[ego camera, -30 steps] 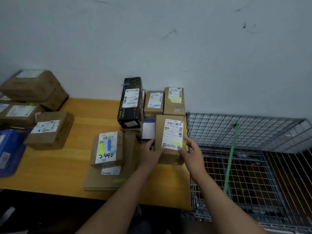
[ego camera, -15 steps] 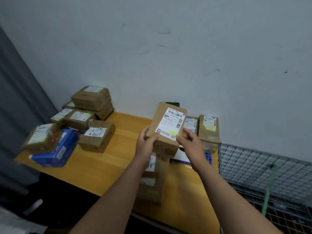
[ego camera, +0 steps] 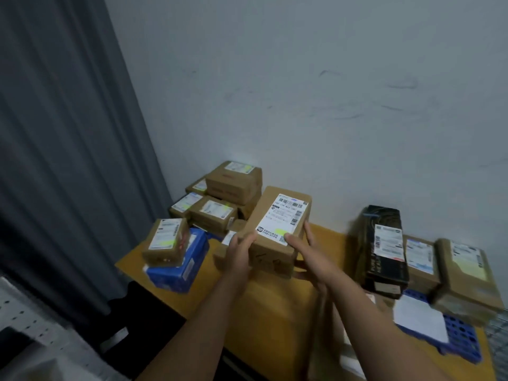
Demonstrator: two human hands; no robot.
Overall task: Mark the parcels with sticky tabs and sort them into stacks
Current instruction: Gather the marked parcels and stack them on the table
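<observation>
Cardboard sat clamped between both hands, nearest the camera: the left hand [ego camera: 239, 251] gripped the near left corner of the parcel [ego camera: 270, 251], thumb over the top edge; the right hand [ego camera: 310, 259] clasped the near right side, thumb pressed on the white label [ego camera: 287, 215] just beside the yellow-green tab [ego camera: 280, 231], fingers running along the flank and under.

A second earlier this parcel had stood on the table [ego camera: 275, 306] at the right-hand group, touched by both hands; since then it had been lifted clear of the wood, tilted far end up, and carried leftward while the view swung the same way. The tab was already on the label, so marking looked done for this one and the step in hand was judged to be sorting.

The parcel hung above the table's middle, well apart from the black box [ego camera: 384, 246] on the right; beyond it to the left lay a small tabbed box [ego camera: 165, 240] on a blue packet [ego camera: 178, 266]; farther still, against the wall, rose the corner stack [ego camera: 233, 185], its likely destination.
</observation>
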